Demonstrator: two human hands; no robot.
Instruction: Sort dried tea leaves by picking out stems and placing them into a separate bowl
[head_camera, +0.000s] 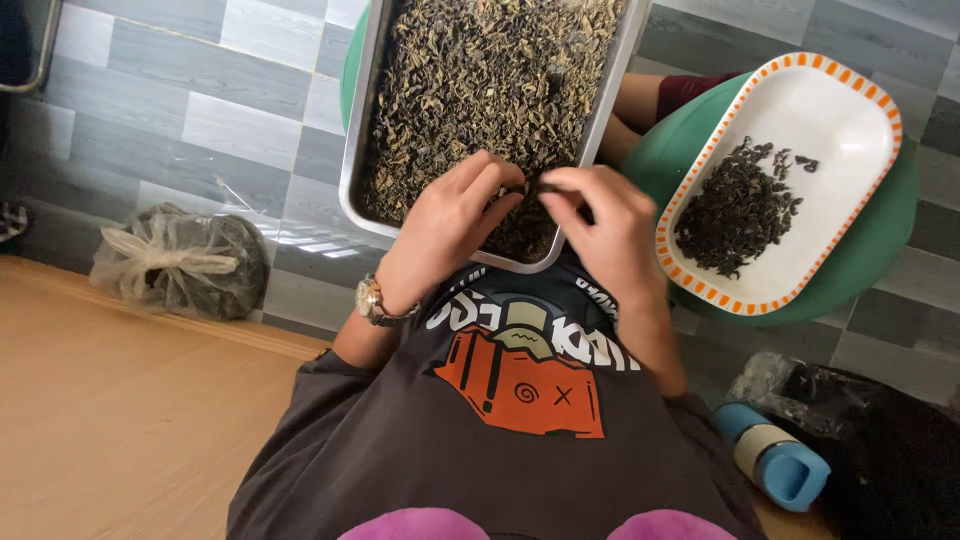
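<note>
Dried leaves: a loose heap of olive-brown dried leaves (480, 70) fills the metal tray, and its near edge lies right under both hands.
Left hand: the left hand (450, 215) rests palm down on the leaves at the tray's near rim, fingers curled in and pinched at a small bit of leaf; a wristwatch (372, 300) sits on its wrist.
Right hand: the right hand (605, 215) is just beside the left, fingertips nearly meeting it, thumb and forefinger closed in a pinch on a small bit of leaf; how much it holds is too small to tell.
Metal tray: the rectangular steel tray (352, 160) stands on a green stool whose edge shows at the upper left, directly ahead of the person's chest.
Oval dish: a white oval dish with an orange rim (850, 120) sits on a second green stool (880, 250) to the right of the tray, apart from the right hand.
Dish contents: a smaller pile of darker, nearly black sorted leaves (735, 210) lies in the dish's near half; the far half is bare white.
Floor, left: a knotted clear plastic bag (180, 262) with dark contents lies on the grey tiles.
Floor, right: a blue flask (772, 455) lies on its side beside a dark bag (890, 450).
</note>
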